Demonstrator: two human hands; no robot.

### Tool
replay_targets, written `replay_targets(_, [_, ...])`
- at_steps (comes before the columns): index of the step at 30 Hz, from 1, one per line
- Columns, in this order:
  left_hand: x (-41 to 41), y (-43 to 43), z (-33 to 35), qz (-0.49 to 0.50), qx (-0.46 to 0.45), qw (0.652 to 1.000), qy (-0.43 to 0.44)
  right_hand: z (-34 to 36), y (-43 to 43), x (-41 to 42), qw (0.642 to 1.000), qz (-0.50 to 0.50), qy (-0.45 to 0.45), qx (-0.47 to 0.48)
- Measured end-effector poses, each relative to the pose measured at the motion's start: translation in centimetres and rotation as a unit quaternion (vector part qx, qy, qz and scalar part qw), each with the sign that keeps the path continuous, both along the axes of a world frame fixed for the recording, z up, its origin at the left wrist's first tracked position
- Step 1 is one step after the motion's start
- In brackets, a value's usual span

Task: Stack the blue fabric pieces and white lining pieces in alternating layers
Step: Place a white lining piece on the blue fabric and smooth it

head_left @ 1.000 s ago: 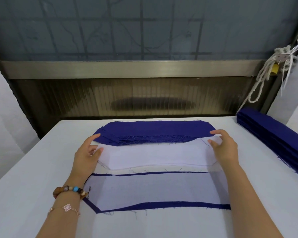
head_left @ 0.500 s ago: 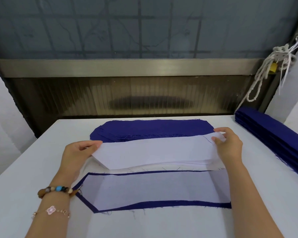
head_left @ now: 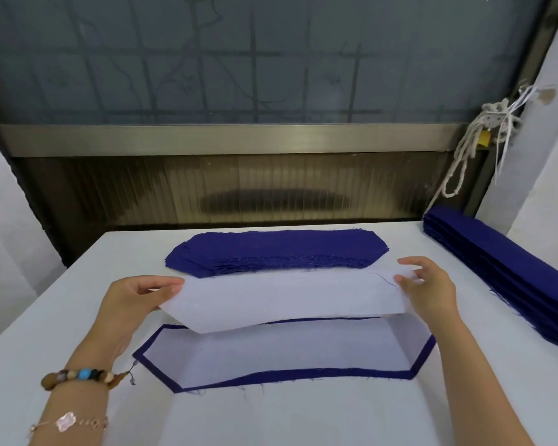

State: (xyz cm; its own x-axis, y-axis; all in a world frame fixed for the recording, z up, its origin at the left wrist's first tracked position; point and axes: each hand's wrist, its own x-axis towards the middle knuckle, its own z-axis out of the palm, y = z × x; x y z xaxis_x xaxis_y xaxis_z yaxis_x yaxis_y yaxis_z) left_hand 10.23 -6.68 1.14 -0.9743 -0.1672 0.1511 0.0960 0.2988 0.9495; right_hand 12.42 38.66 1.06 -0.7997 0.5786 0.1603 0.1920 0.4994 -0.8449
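A white lining piece hangs lifted above the table, stretched between both hands. My left hand pinches its left end and my right hand pinches its right end. Below it, near me, lies the layered stack, topped by a white piece with a blue fabric border showing around it. Behind the lifted piece sits a pile of blue fabric pieces with frayed edges. More white lining seems to lie under the lifted piece, mostly hidden.
A second, folded stack of blue fabric runs along the right edge of the white table. A dark ribbed wall panel and window stand behind the table's far edge. White cords hang at the upper right.
Both hands have lifted the white lining piece off its pile and brought it toward me, over the near stack. The left hand moved outward to the left.
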Motion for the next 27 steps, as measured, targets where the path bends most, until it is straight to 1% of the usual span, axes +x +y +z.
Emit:
replay_targets(6, [2.2,-0.3,-0.6,-0.008,0.014,1.000,-0.020,-0.5,-0.1,2.2,1.000,0.006,-0.022,0.003])
replay_targets(10, [3.4,-0.4,-1.3,-0.010,-0.005,0.999,-0.030,-1.0,-0.2,4.0,0.999,0.021,-0.020,0.017])
replay_targets(15, [4.6,-0.5,-1.8,-0.040,0.003,0.998,-0.053,-1.8,-0.3,5.7,0.998,0.053,-0.021,-0.001])
replay_targets(23, [4.9,-0.2,-2.0,-0.039,-0.071,0.996,-0.041,-2.5,-0.5,6.6,0.998,0.060,-0.003,0.018])
replay_targets(27, [4.9,0.0,-2.2,-0.036,-0.110,0.993,-0.018,-2.8,-0.4,6.6,0.998,0.062,-0.008,0.029])
